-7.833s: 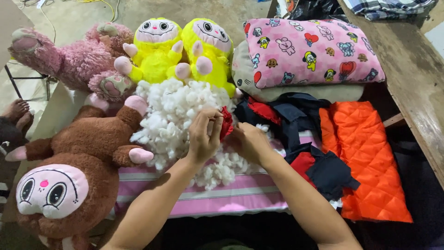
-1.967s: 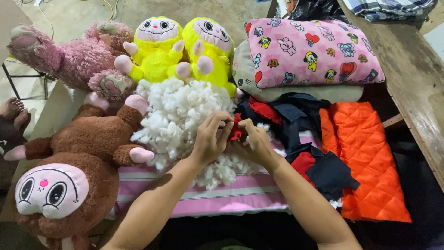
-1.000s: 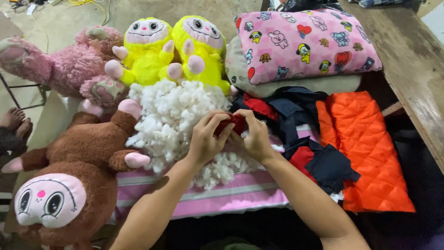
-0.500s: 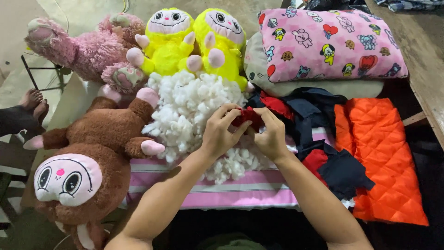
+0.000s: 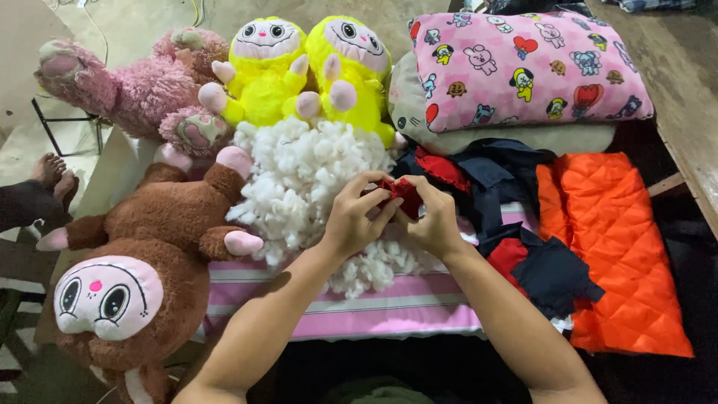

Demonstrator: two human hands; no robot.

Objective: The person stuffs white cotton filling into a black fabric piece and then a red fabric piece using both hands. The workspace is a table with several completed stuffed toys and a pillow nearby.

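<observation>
Both hands meet over the middle of the work surface. Left hand (image 5: 355,217) and right hand (image 5: 434,221) are both pinched on a small red fabric piece (image 5: 396,193), fingers curled around it from either side; it's mostly covered by the fingers, so its shape isn't clear. The piece sits right above the near edge of the white stuffing pile (image 5: 307,183), just left of the dark blue and red cloth scraps (image 5: 516,224).

Around it: brown plush toy (image 5: 142,262) lying on its back at left, its pink-tipped arm touching the stuffing. Pink plush toy (image 5: 127,86) at top left, two yellow plush toys (image 5: 307,67) side by side behind the stuffing. Pink cartoon-print pillow (image 5: 523,67) at top right, resting on a grey cushion (image 5: 523,138). Orange quilted fabric (image 5: 609,247) at right, next to the scraps. Pink striped cloth (image 5: 359,307) under the stuffing. Another person's bare feet (image 5: 52,176) at far left edge.
</observation>
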